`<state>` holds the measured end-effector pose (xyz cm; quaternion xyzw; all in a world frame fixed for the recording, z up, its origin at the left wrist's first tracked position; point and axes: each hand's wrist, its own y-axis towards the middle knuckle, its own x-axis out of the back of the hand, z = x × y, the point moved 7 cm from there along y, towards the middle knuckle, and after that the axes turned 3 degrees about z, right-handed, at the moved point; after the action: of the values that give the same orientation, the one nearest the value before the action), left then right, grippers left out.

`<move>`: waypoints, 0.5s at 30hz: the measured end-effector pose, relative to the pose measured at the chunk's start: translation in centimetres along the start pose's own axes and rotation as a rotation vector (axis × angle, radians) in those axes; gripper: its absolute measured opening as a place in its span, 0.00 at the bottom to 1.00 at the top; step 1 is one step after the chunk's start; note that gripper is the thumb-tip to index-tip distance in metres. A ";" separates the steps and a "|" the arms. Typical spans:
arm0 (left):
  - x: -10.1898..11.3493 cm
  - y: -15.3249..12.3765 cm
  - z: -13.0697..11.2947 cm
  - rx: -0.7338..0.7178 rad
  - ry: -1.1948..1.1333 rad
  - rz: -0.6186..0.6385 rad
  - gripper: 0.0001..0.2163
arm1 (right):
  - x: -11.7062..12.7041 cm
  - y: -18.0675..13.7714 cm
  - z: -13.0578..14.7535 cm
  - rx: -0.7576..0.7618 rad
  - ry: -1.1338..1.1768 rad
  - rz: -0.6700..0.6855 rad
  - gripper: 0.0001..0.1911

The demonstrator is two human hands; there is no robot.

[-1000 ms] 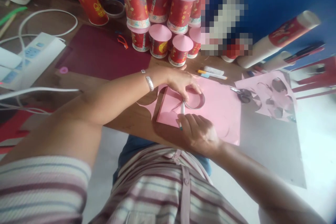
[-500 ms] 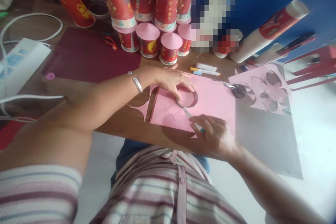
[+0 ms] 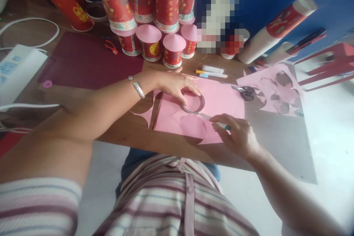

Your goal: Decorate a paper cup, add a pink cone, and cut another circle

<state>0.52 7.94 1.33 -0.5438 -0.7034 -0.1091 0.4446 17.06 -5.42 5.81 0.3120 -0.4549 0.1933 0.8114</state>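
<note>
A pink paper sheet lies on the wooden table in front of me. On it rests a round metal ring. My left hand presses down on the ring's left rim with curled fingers. My right hand pinches a white pen with a green end, its tip against the ring's lower right edge. Curved drawn lines show on the paper below the ring.
Red paper cups with pink cone lids stand stacked at the back. Scissors lie right of the sheet, beside cut pink scraps. A marker and glue stick, a dark red sheet and a white power strip lie around.
My right hand has moved the pen from the ring's lower left round to its lower right. My left hand has stayed on the ring. The view has shifted a little.
</note>
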 end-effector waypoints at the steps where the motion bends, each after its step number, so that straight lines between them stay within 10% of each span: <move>1: 0.0 0.0 -0.1 -0.001 0.001 0.003 0.31 | 0.1 0.0 -0.1 -0.004 -0.005 -0.002 0.06; 15: 0.2 0.2 -0.2 -0.023 0.015 0.001 0.31 | 4.4 -1.0 -0.9 -0.143 0.064 -0.396 0.08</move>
<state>0.79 8.03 1.49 -0.5482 -0.6987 -0.1210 0.4436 20.52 -5.44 8.92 0.3308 -0.3713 0.0073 0.8676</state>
